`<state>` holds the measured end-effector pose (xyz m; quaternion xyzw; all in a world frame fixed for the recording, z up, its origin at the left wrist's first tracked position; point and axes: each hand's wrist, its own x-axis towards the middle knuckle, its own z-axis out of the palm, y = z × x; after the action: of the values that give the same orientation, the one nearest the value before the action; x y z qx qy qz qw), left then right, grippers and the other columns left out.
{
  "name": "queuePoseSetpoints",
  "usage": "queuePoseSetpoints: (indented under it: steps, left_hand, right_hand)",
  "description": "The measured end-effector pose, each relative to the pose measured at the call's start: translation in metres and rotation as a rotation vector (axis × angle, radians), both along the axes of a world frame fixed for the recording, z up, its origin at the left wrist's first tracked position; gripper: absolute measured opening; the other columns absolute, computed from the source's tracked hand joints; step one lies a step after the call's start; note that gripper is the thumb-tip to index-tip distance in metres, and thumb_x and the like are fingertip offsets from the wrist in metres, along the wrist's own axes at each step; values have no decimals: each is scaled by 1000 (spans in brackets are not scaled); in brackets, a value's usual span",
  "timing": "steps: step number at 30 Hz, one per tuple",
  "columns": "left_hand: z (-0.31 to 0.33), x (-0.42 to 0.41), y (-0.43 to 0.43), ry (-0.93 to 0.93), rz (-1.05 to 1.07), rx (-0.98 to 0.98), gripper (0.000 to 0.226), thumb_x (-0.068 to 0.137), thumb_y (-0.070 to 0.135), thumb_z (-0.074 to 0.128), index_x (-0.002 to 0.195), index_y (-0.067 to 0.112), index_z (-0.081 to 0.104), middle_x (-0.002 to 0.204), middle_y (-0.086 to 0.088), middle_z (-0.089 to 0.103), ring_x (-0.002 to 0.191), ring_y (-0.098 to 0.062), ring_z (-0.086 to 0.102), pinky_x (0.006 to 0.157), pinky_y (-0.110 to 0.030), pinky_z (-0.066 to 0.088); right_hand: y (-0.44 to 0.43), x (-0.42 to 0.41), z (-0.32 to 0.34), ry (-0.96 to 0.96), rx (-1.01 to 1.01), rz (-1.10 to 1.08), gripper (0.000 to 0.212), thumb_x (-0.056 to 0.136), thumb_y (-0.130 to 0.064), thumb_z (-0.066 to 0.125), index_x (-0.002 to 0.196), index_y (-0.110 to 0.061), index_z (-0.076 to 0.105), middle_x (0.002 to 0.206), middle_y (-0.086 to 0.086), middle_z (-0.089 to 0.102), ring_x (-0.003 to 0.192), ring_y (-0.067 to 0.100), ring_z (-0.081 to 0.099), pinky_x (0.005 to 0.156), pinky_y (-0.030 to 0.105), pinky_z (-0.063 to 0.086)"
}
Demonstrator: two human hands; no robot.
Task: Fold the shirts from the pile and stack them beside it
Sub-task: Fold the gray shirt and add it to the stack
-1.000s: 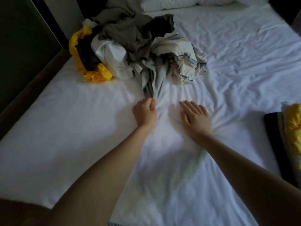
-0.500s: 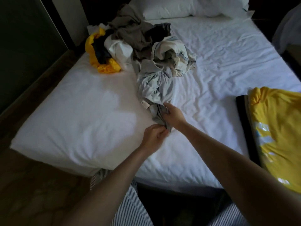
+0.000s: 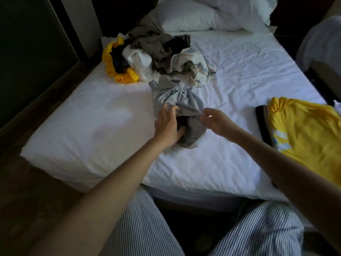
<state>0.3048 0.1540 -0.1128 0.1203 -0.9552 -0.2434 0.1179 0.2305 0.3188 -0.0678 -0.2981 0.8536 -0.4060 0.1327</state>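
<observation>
- You are standing at the foot of a bed (image 3: 92, 126) with a creased white sheet; everything for the job lies on it.
- Your striped trousers (image 3: 144, 228) fill the bottom of the view, close against the mattress edge.
- Two white pillows (image 3: 193, 17) lie at the head of the bed, just behind the pile.
- The pile (image 3: 160, 52) of unfolded shirts sits far left on the bed: brown-grey, dark, white and pale striped cloth tangled together, with a yellow garment at its left edge.
- A folded yellow shirt (image 3: 310, 130) lies flat on the right of the bed, well apart from the pile. It rests on a folded black garment (image 3: 262, 124) whose edge shows along its left side.
- The grey shirt (image 3: 177, 95) you are handling is bunched on the sheet between the pile and your hands, its far end touching the pile's near edge.
- Your left hand (image 3: 167, 126) grips the bunched grey cloth, fingers curled over its upper fold and thumb tucked into the dark opening below.
- Your right hand (image 3: 217, 122) pinches the shirt's edge between thumb and fingertips, so a band of cloth spans from one hand to the other.
- The yellow shirt carries a pale blue and white print, too blurred to read.
</observation>
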Motion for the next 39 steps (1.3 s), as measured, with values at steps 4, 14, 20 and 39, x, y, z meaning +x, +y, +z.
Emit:
queuePoseSetpoints:
  steps: [4, 14, 20, 39]
  left_hand:
    - [31, -31, -7, -89, -63, 216, 22, 89, 25, 58, 105, 11, 56, 111, -15, 61, 104, -31, 57, 87, -36, 45]
    - [104, -28, -65, 16, -127, -194, 11, 86, 7, 53, 79, 15, 56, 77, -1, 53, 77, -24, 50, 58, -32, 32]
    - [110, -26, -76, -135, 38, 252, 17, 90, 9, 50, 73, 14, 51, 74, -6, 49, 77, -25, 50, 58, -30, 33]
    - [213, -12, -91, 106, 33, 389, 35, 104, 26, 31, 132, 16, 50, 120, 2, 50, 95, -13, 49, 76, -18, 38]
  right_hand:
    - [4, 4, 25, -204, -224, -48, 25, 100, -12, 41, 76, -18, 47, 75, 2, 46, 77, 19, 44, 74, 39, 43]
    - [45, -29, 79, 357, -142, -320, 15, 97, -13, 47, 85, -7, 54, 80, 8, 51, 80, 21, 47, 66, 25, 28]
    - [33, -36, 93, 468, -69, -499, 21, 100, -14, 36, 95, 3, 47, 100, 27, 57, 94, 38, 51, 64, 27, 21]
    - [29, -44, 139, 300, -350, -372, 16, 98, -25, 46, 90, -12, 46, 69, -9, 46, 63, 2, 43, 51, 8, 32]
